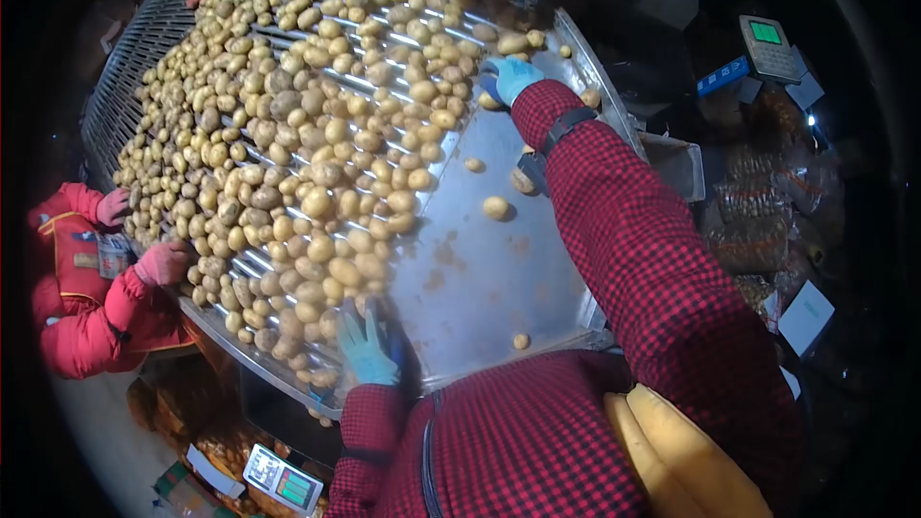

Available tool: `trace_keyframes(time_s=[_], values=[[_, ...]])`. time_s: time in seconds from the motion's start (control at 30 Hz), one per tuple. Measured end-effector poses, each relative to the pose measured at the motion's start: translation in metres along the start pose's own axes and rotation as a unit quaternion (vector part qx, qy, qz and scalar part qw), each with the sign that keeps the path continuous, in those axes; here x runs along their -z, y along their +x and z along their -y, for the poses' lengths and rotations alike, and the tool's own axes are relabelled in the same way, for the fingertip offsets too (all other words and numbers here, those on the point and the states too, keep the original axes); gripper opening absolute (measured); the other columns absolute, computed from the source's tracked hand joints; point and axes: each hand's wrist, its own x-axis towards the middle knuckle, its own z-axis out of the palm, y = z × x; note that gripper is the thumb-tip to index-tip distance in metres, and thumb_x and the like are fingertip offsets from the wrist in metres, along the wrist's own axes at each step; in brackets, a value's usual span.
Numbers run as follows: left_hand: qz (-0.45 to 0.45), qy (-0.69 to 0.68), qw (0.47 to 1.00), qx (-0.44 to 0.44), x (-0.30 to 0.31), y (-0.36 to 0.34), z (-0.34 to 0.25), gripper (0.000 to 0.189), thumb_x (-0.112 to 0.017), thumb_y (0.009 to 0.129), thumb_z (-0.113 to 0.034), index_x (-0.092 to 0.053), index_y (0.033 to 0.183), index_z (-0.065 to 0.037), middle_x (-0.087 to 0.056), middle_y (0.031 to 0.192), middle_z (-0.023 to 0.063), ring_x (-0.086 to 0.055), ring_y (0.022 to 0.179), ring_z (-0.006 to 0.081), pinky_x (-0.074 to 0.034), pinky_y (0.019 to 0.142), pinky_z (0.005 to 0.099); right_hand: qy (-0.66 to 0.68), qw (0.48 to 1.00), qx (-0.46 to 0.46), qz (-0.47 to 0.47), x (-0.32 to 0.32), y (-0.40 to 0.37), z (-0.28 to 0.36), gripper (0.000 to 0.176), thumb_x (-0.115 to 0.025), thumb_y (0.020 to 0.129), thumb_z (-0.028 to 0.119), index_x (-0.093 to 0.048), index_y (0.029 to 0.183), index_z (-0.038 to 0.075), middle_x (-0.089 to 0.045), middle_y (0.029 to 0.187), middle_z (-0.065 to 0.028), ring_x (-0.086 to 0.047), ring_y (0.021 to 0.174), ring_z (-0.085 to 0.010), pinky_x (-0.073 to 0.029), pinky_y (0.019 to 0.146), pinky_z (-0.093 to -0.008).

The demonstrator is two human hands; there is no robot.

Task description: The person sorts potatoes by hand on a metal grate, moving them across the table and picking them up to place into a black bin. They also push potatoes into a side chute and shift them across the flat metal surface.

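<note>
Steel sorting table [480,278] is heaped with potatoes [307,163]. Your left hand [369,345] lies flat, fingers apart, at the heap's near edge, with the closest ones right ahead of your fingertips. Your right hand [508,77] reaches way out to the far fringe; can't tell its grip.

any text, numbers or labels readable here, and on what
Nothing can be read as text.
Green display of the upper scale: digits too small.
Green display of the lower scale: digits blurred.
Print on the blue tag: too blurred.
The badge on the red jacket: unreadable.
The white card: no legible print.
</note>
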Motion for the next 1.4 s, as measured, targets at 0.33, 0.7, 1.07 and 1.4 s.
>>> trace_keyframes(time_s=[0.33,0.7,1.07,1.4], values=[[-0.012,0.000,1.000,-0.003,-0.006,0.000,0.005,0.067,-0.066,0.090,-0.026,-0.040,0.151,-0.016,-0.025,0.159,0.0199,-0.026,0.143,0.0456,-0.024,0.118,0.0522,0.418,0.903,-0.075,0.060,0.001,-0.143,-0.070,0.033,-0.065,0.094,0.027,-0.068,0.124,0.014,-0.066,0.089,-0.0058,-0.059,0.076,-0.0151,-0.050,0.070,-0.0297],[0.216,-0.549,0.799,0.116,0.039,0.017,-0.070,0.034,-0.061,0.098,-0.022,-0.062,0.123,0.002,-0.066,0.118,0.0112,-0.062,0.106,0.0203,-0.049,0.095,0.0324,0.140,0.990,0.005,0.007,-0.040,-0.192,-0.015,0.042,-0.066,0.088,0.026,-0.060,0.130,0.023,-0.059,0.121,-0.0199,-0.063,0.108,-0.0397,-0.051,0.094,-0.0450],[0.260,-0.852,0.385,0.240,0.048,0.016,-0.066,0.064,-0.054,0.100,-0.042,-0.035,0.148,-0.004,-0.053,0.134,0.0146,-0.056,0.118,0.0313,-0.048,0.101,0.0474,0.190,0.972,0.137,0.034,-0.037,-0.247,0.077,0.045,-0.058,0.093,0.022,-0.055,0.137,0.026,-0.059,0.122,-0.0176,-0.063,0.107,-0.0398,-0.051,0.094,-0.0446],[0.141,-0.838,0.326,0.414,0.036,0.013,-0.053,0.070,-0.049,0.094,-0.062,-0.045,0.135,-0.006,-0.054,0.124,0.0203,-0.058,0.107,0.0363,-0.051,0.088,0.0529,0.045,0.972,0.208,-0.100,-0.029,-0.075,0.107,0.035,-0.057,0.096,0.029,-0.062,0.128,0.016,-0.064,0.113,-0.0173,-0.066,0.096,-0.0348,-0.053,0.083,-0.0461]])
